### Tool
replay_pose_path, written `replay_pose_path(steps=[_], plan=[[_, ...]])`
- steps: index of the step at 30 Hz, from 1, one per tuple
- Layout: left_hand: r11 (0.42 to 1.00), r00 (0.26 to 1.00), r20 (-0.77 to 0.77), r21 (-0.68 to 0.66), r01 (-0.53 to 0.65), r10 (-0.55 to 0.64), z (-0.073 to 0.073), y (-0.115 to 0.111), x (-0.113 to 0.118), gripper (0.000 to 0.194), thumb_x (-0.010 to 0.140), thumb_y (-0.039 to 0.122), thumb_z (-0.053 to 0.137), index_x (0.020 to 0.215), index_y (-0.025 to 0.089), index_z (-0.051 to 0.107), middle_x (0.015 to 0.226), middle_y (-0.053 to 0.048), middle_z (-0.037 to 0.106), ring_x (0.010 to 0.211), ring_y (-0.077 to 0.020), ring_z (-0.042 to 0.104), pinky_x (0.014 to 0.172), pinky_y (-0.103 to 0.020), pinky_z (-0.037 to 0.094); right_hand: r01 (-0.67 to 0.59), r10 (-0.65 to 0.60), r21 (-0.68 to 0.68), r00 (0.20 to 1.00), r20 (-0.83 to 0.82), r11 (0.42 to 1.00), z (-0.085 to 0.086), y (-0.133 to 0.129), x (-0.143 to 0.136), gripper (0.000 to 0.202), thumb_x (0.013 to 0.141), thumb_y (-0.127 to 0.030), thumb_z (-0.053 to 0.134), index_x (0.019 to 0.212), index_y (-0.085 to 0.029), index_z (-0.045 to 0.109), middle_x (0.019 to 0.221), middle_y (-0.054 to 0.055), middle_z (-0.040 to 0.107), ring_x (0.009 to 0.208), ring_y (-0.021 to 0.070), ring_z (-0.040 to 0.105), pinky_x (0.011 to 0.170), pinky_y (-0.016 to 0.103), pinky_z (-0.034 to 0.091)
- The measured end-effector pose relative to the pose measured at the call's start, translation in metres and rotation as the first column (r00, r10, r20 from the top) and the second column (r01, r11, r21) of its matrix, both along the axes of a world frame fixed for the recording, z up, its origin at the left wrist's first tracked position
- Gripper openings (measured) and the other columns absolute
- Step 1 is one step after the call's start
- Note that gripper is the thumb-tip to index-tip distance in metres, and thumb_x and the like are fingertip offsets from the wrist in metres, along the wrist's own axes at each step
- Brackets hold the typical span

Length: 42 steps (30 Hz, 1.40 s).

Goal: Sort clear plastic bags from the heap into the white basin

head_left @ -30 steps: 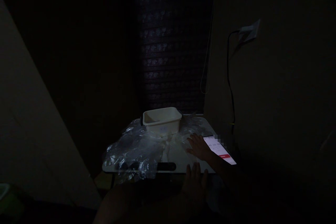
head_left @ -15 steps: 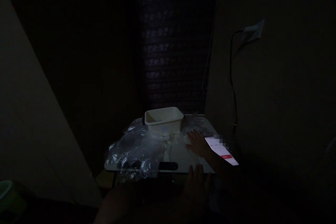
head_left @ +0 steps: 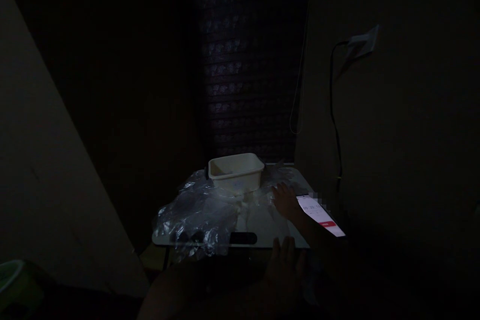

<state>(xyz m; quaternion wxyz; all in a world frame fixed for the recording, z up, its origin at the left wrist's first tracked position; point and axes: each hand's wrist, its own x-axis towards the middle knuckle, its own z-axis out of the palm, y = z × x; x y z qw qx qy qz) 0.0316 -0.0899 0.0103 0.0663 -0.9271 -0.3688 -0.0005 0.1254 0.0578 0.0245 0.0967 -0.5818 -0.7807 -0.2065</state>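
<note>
The scene is very dim. My right hand point(head_left: 284, 201) reaches over the right part of a small white table point(head_left: 296, 180), its fingers stretched out low over a clear plastic bag point(head_left: 272, 212); nothing shows in its grasp. Just left of the phone point(head_left: 318, 214), it lies close to the lit screen. My left hand point(head_left: 284, 262) is at the table's front edge, fingers extended upward and apart, dark and holding nothing that I can see. A crumpled heap of clear plastic bags point(head_left: 198, 215) covers the left side of the table.
A cream rectangular tub point(head_left: 240, 182) stands at the back of the table. A dark slot handle point(head_left: 243, 238) is at the front edge. On the right wall, a black cable point(head_left: 332, 95) hangs from a socket point(head_left: 363, 42). A greenish bucket point(head_left: 17, 285) stands at lower left.
My right hand has drawn slightly to the right and its spread fingers have come closer together. My left hand stays at the front edge. The view has shifted a little.
</note>
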Motion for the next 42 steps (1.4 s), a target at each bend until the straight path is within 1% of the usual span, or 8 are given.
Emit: replay_pose_path(steps=[4,9,13,18,27,31,37,42], plan=[[0.999,1.000,-0.008,-0.050,0.006,-0.006,0.014,0.001,-0.001,0.054,0.074,0.037,0.027,0.118,0.009,0.016,0.123,-0.017,0.014,0.111,-0.0282,0.009,0.084,-0.046,0.011,-0.041,0.042,-0.042,0.999,0.014,0.998,0.014,-0.009,0.005,0.028,0.070,-0.012,0.030,0.089,-0.014,0.050,0.097,0.012,0.048,0.093,0.0232,0.037,0.075,0.038,0.022],[0.999,0.993,0.115,0.042,-0.030,0.024,0.026,0.009,-0.006,0.050,0.075,0.037,0.023,0.118,0.013,0.015,0.123,-0.013,0.018,0.110,-0.0259,0.016,0.083,-0.042,0.017,-0.151,0.157,-0.123,0.987,0.042,0.981,0.019,-0.017,0.014,0.023,0.070,-0.015,0.031,0.076,-0.014,0.053,0.082,0.010,0.054,0.082,0.0211,0.044,0.071,0.036,0.026],[0.952,0.943,0.141,0.017,-0.307,0.302,0.037,0.029,-0.020,0.046,0.076,0.034,0.020,0.114,0.009,0.025,0.100,-0.014,0.046,0.086,-0.0219,0.043,0.070,-0.036,0.031,-0.188,0.205,-0.229,0.977,0.052,0.955,0.020,-0.021,0.014,0.025,0.072,-0.016,0.029,0.077,-0.014,0.052,0.078,0.009,0.056,0.076,0.0189,0.049,0.069,0.033,0.029],[0.826,0.822,0.092,-0.012,-0.563,0.562,0.043,0.043,-0.047,0.047,0.075,0.036,0.019,0.110,0.008,0.033,0.087,-0.015,0.052,0.078,-0.0228,0.048,0.065,-0.035,0.033,-0.197,0.208,-0.411,0.978,-0.020,0.890,0.021,-0.025,0.011,0.026,0.071,-0.016,0.029,0.086,-0.019,0.050,0.082,0.007,0.057,0.074,0.0162,0.052,0.059,0.025,0.034],[0.841,0.835,0.103,-0.081,-0.534,0.540,0.020,0.052,-0.060,0.044,0.076,0.040,0.015,0.111,0.018,0.031,0.105,-0.013,0.042,0.095,-0.0249,0.037,0.071,-0.042,0.029,-0.220,0.206,-0.450,0.975,-0.080,0.866,0.014,-0.030,0.013,0.035,0.068,-0.014,0.031,0.098,-0.022,0.046,0.086,0.007,0.056,0.074,0.0160,0.052,0.055,0.023,0.035],[0.755,0.751,0.087,-0.134,-0.642,0.655,0.025,0.057,-0.059,0.047,0.075,0.041,0.015,0.110,0.015,0.032,0.101,-0.015,0.045,0.092,-0.0279,0.039,0.069,-0.047,0.028,-0.243,0.231,-0.450,0.969,-0.083,0.859,0.014,-0.033,0.015,0.039,0.067,-0.013,0.028,0.102,-0.022,0.043,0.085,0.007,0.057,0.072,0.0158,0.053,0.053,0.023,0.036],[0.799,0.800,0.090,-0.186,-0.572,0.593,0.032,0.053,-0.059,0.043,0.074,0.043,0.017,0.102,0.020,0.041,0.097,-0.011,0.048,0.090,-0.0263,0.040,0.067,-0.048,0.028,-0.254,0.253,-0.434,0.966,-0.060,0.864,0.011,-0.033,0.015,0.041,0.066,-0.013,0.030,0.104,-0.024,0.041,0.088,0.007,0.056,0.074,0.0172,0.053,0.055,0.024,0.037],[0.718,0.722,0.077,-0.219,-0.660,0.687,0.031,0.055,-0.055,0.045,0.073,0.045,0.016,0.096,0.019,0.045,0.092,-0.010,0.050,0.087,-0.0261,0.044,0.067,-0.045,0.031,-0.283,0.280,-0.427,0.957,-0.072,0.859,0.008,-0.032,0.016,0.041,0.066,-0.013,0.030,0.104,-0.024,0.040,0.089,0.008,0.056,0.074,0.0176,0.053,0.053,0.024,0.036]])
